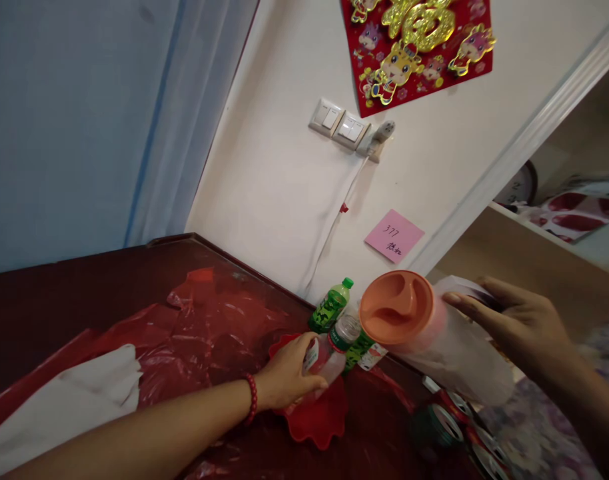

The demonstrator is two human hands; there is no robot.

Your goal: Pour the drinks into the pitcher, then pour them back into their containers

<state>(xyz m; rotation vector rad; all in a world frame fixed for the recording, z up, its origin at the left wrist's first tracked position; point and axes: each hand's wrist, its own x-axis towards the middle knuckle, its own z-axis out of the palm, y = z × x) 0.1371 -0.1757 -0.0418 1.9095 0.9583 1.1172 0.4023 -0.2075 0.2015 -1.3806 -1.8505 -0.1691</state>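
My left hand (pixel 290 375), with a red bead bracelet at its wrist, is closed around a clear plastic bottle (pixel 330 359). The bottle tilts above a red scalloped tray (pixel 317 423). Raised at the right, my right hand (pixel 532 327) grips the handle of a translucent pitcher (pixel 464 363). Its orange lid (pixel 397 308) faces left, close to the bottle's mouth, and the pitcher leans over on its side. I cannot make out whether liquid is flowing. Behind the bottle stands a green drink bottle (pixel 330 307); another green-patterned item (pixel 357 352) is partly hidden.
Several drink cans (pixel 442 427) stand at the lower right. Red plastic film (pixel 199 333) covers part of the dark table (pixel 39 287), with a white cloth (pixel 79 393) on it. A white cable (pixel 329 230) runs down the wall from a socket.
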